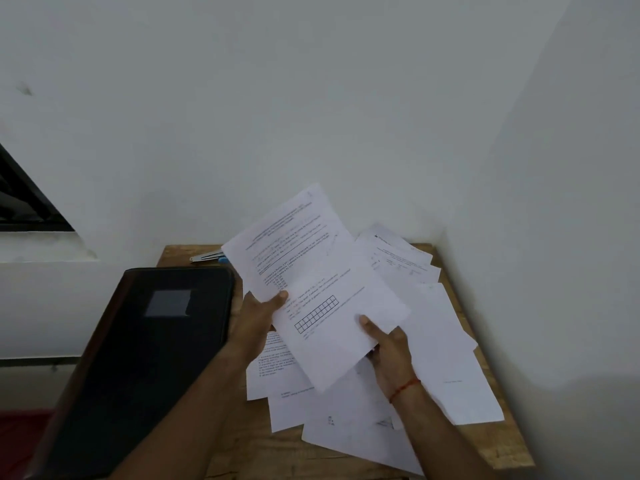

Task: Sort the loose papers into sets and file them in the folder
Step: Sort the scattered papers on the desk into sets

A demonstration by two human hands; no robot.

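Wooden counter (498,441) in wall corner. Closed black folder (145,358) on counter's left side, reaching past its left edge. Loose papers (446,344) scattered and overlapping across right half. Two printed sheets raised above pile: upper sheet (287,244) pinched in left hand (256,323) grip, thumb on top; grid sheet (332,327) pinched in right hand (391,355) grip, overlapping upper sheet. Red thread (403,388) on right wrist.

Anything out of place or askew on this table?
Yes. The black folder hangs off the left edge of the table, and the loose papers lie fanned across each other at mixed angles. Nothing looks torn or spilled.
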